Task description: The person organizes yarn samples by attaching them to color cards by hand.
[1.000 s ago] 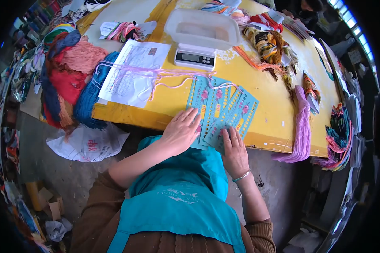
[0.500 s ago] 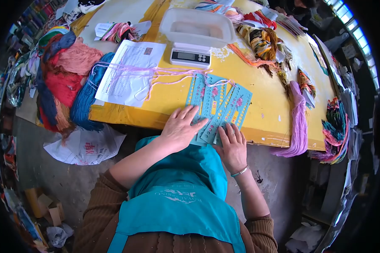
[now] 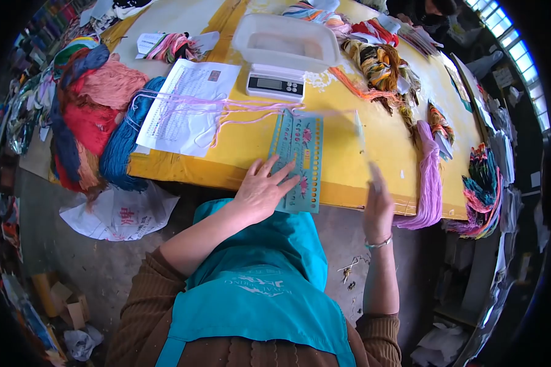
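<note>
My left hand (image 3: 266, 192) lies with fingers spread over teal punched thread cards (image 3: 312, 162) at the table's front edge. The cards overlap and carry rows of holes and printed pink flowers. To the right, my right hand (image 3: 379, 205) is raised at the edge, blurred by motion. A thin blurred card (image 3: 360, 131), seen nearly edge-on, stretches up from its fingers. Pale pink-lilac threads (image 3: 245, 105) run across the table to the top of the cards; their far ends lie over blue yarn.
A digital scale (image 3: 275, 83) bears a clear plastic tub (image 3: 288, 59). Left are a printed sheet (image 3: 187, 110), a blue skein (image 3: 128, 134) and red yarn (image 3: 92, 125). A lilac skein (image 3: 430, 177) hangs over the right edge. A person (image 3: 434, 18) is partly visible at the far right.
My right hand has lifted off the cards and swung right, taking the right-hand part of the fanned cards along. My left hand has stayed on the others.
</note>
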Demonstrator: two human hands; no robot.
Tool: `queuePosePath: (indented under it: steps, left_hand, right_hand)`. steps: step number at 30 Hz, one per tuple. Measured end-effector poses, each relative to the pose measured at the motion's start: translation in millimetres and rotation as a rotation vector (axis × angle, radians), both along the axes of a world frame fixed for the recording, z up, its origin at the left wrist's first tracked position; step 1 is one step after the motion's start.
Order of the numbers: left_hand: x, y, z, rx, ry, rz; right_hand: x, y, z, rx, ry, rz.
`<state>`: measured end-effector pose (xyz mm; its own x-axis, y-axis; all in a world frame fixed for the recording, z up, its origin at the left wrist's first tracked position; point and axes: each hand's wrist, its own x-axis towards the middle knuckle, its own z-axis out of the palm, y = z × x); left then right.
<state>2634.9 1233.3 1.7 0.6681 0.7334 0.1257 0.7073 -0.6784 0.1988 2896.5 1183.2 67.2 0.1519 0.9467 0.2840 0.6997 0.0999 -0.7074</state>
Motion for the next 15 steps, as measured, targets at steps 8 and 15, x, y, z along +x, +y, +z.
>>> queuePosePath:
  steps: [8, 15]
  left_hand:
    - [1, 0, -2, 0.013, -0.005, 0.007]
    - [-2, 0, -4, 0.016, 0.006, 0.015]
  right_hand:
    - [-31, 18, -22, 0.208, -0.515, 0.297]
    - [-38, -8, -48, 0.002, -0.633, 0.427]
